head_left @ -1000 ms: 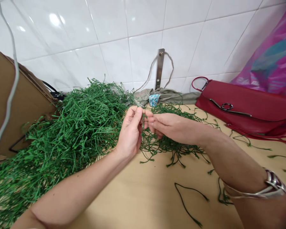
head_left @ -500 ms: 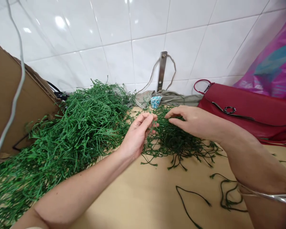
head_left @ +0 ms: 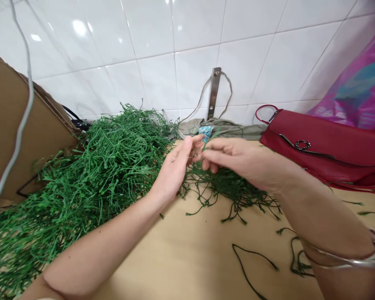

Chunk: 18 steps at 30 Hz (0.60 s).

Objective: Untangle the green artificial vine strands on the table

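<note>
Cord, thin and green, sits in the right hand's grip, thumb and fingers pinched together on it, above the small pile on the desk! Left hand is right beside, fingers loosely bent; whether its grip holds anything, we cannot tell. Big pile left, red bag right!

Table: pale wood surface;
At left: large heap of green cords;
Centre: smaller dark-green pile;
Front right: loose cord;
Back right: red handbag
</note>
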Each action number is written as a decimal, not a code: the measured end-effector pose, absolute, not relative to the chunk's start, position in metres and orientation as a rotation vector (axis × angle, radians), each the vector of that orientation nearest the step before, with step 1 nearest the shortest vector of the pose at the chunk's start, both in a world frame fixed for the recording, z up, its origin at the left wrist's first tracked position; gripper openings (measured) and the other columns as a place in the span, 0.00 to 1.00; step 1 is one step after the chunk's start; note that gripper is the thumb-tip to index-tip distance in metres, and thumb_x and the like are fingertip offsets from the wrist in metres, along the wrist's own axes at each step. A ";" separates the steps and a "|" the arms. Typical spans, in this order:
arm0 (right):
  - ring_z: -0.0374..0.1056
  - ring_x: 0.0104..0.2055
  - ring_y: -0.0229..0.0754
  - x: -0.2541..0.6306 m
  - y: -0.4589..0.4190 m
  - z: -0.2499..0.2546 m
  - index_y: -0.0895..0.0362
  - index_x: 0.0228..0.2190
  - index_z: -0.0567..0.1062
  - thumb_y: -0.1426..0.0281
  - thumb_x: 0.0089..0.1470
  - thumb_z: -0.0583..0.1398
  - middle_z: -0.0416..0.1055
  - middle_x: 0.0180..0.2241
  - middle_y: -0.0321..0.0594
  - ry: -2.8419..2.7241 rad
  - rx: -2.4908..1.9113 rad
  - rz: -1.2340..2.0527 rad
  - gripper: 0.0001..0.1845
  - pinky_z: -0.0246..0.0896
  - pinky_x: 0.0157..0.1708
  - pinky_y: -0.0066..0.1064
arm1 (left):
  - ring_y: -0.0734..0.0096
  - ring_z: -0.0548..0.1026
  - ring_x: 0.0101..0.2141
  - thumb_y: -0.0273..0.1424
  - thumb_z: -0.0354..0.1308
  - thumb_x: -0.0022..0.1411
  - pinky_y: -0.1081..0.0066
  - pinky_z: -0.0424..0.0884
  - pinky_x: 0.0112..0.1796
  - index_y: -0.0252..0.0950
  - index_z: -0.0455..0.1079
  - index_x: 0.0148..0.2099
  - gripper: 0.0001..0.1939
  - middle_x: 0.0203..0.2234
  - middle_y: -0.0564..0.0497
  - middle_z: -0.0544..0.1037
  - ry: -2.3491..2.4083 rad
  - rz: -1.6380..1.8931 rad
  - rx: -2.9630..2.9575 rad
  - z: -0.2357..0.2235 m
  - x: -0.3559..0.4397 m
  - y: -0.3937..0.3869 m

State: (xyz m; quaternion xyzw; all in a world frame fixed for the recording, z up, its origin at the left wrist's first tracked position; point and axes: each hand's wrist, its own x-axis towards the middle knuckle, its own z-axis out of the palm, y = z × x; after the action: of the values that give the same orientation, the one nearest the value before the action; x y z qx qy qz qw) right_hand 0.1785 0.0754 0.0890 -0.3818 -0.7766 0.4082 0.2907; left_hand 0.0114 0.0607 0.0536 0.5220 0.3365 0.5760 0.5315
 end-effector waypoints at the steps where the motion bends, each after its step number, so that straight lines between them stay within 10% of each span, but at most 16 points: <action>1: 0.65 0.31 0.39 0.184 0.076 0.093 0.55 0.27 0.74 0.58 0.59 0.59 0.72 0.29 0.38 -1.964 -1.016 1.069 0.15 0.60 0.35 0.33 | 0.65 0.77 0.41 0.48 0.59 0.67 0.67 0.71 0.46 0.38 0.81 0.43 0.19 0.37 0.46 0.80 0.807 1.349 1.361 0.056 0.010 0.059; 18: 0.72 0.36 0.45 0.209 0.083 0.096 0.53 0.30 0.81 0.53 0.48 0.68 0.79 0.32 0.39 -1.969 -1.235 0.988 0.16 0.62 0.37 0.37 | 0.74 0.70 0.32 0.38 0.56 0.70 0.73 0.65 0.38 0.34 0.68 0.35 0.13 0.27 0.53 0.73 0.922 1.226 1.515 0.048 0.010 0.061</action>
State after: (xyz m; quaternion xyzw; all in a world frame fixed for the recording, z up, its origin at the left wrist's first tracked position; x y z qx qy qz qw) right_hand 0.2093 0.0831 0.0956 -0.4659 -0.7430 0.3729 0.3030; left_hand 0.0101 0.0613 0.0483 0.6192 0.3766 0.5011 0.4731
